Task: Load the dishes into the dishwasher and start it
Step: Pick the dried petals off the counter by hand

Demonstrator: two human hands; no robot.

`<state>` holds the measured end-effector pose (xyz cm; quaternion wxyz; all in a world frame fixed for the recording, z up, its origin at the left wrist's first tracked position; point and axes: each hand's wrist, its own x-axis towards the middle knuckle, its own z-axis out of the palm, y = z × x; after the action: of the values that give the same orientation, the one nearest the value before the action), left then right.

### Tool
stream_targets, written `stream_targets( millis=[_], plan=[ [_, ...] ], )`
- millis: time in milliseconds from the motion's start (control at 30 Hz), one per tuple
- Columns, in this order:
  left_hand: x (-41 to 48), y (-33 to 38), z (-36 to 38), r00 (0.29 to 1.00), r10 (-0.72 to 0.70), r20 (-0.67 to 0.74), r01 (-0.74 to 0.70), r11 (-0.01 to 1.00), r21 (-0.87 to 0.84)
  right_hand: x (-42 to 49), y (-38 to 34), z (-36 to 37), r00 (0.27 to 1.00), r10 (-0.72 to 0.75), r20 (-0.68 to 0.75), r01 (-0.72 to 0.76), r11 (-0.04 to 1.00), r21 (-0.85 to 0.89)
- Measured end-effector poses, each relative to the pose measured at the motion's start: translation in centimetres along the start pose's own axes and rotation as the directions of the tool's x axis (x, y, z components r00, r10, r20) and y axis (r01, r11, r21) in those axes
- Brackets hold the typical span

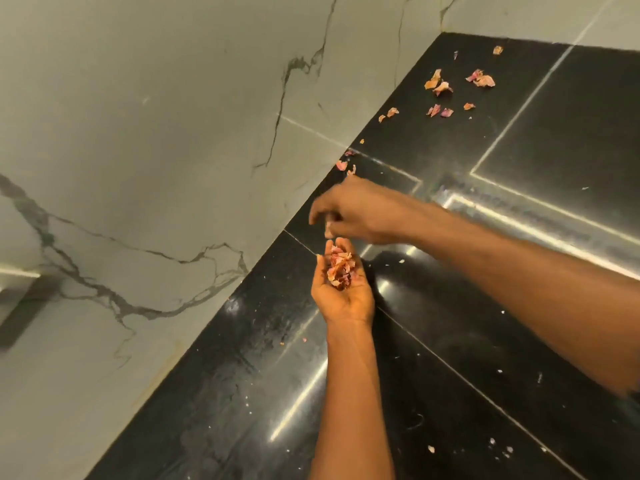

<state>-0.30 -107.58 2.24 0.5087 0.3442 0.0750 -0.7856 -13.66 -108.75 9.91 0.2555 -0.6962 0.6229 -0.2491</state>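
Head view. Black polished stone counter point(242, 393), glossy, with pale straight seams. Small white crumbs point(431, 448) are scattered on the near part of the surface.

Left hand point(341, 292): comes in from the near edge and is held palm up above the surface. Its fingers are cupped round a small pile of pink-orange papery peel scraps point(339, 268), which lies in the palm.

Right hand point(353, 209): reaches in from the right, just beyond and above the left fingertips, back of the hand up. Its fingers point(317, 213) point down and are loosely curled. They are motion-blurred, so I cannot tell whether they pinch a scrap or are apart.

Beyond the right hand, a few loose pink peel bits point(342, 164) lie at the surface's left edge, against the wall. Farther on, toward the far corner, larger orange-pink peel flakes point(438, 84) lie spread apart.

Grey marble-look wall tile with dark veins point(156, 133) runs along the left edge and the far edge.
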Motion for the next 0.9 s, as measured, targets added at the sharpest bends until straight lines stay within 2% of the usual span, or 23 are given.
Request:
stream_targets(
  millis=[67,167,267,333,367,433,533,600,733,833,900],
  plan=[
    [0.2,0.0,-0.1,1.0,0.011,0.019,-0.012,0.998,0.065,-1.5,-1.2,1.3,0.998,-0.047,0.047,0.052,0.992,-0.117],
    [0.6,-0.5,-0.7,1.0,-0.011,0.011,0.01,0.998,0.066,-2.2,-1.6,1.3,0.996,-0.038,0.079,0.046,0.993,-0.11],
    [0.8,-0.9,-0.8,0.999,-0.053,0.014,0.054,0.995,-0.087,-0.5,0.9,-0.7,0.998,0.026,-0.051,-0.024,0.999,0.048],
    [0.5,-1.1,-0.9,0.998,-0.066,0.019,0.068,0.982,-0.178,2.1,4.1,-1.5,0.975,0.134,-0.178,-0.129,0.991,0.041],
    [0.4,-1.2,-0.9,0.997,-0.07,0.02,0.073,0.975,-0.212,3.6,5.9,-1.7,0.963,0.186,-0.195,-0.191,0.982,-0.007],
    [0.4,-1.4,-1.2,0.995,-0.085,0.044,0.093,0.962,-0.255,6.6,8.5,-1.0,0.957,0.255,-0.136,-0.274,0.95,-0.149],
    [0.6,-1.6,-1.5,0.994,-0.081,0.074,0.097,0.964,-0.249,8.8,10.6,1.0,0.977,0.213,-0.016,-0.204,0.906,-0.37],
    [1.0,-1.8,-1.6,0.993,-0.071,0.09,0.089,0.972,-0.219,8.8,11.7,2.4,0.986,0.166,0.03,-0.136,0.885,-0.445],
    [2.0,-2.0,-1.3,0.993,-0.081,0.088,0.097,0.973,-0.208,6.9,11.8,3.3,0.983,0.073,-0.166,-0.141,0.88,-0.453],
    [2.2,-2.3,-0.9,0.994,-0.072,0.081,0.087,0.977,-0.195,3.7,11.5,3.2,0.977,0.083,-0.198,-0.157,0.906,-0.393],
    [2.1,-2.7,-0.8,0.994,-0.071,0.08,0.084,0.98,-0.18,1.3,11.2,2.3,0.961,0.152,-0.229,-0.215,0.935,-0.283]
  ],
)
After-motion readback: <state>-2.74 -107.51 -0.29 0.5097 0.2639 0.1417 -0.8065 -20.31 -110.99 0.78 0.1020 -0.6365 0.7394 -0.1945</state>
